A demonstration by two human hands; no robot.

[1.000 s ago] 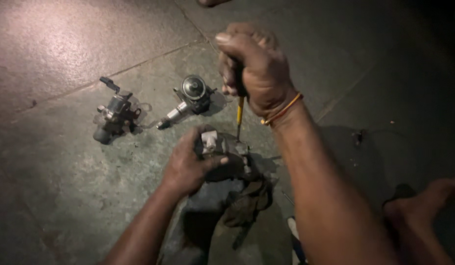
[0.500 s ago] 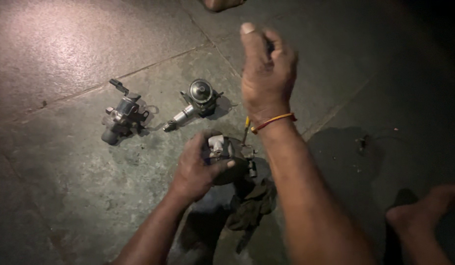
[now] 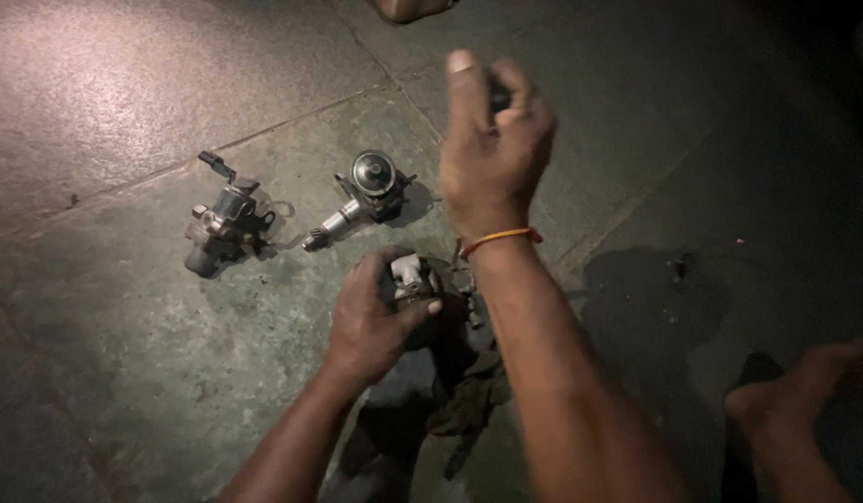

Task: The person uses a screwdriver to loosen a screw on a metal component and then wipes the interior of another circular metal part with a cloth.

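My left hand grips a small metal engine part that rests on a dark rag on the stone floor. Above it, my right hand is raised with the fingers curled around the dark handle of a screwdriver. The shaft is hidden behind the hand and wrist. An orange thread is tied around my right wrist.
Two other metal parts lie on the floor tiles to the left: one with a lever and one with a round cap and a shaft. My bare foot is at the right. Someone's toe shows at the top edge.
My right hand has lifted the screwdriver up and away from the held part. My left hand has kept its grip on the part.
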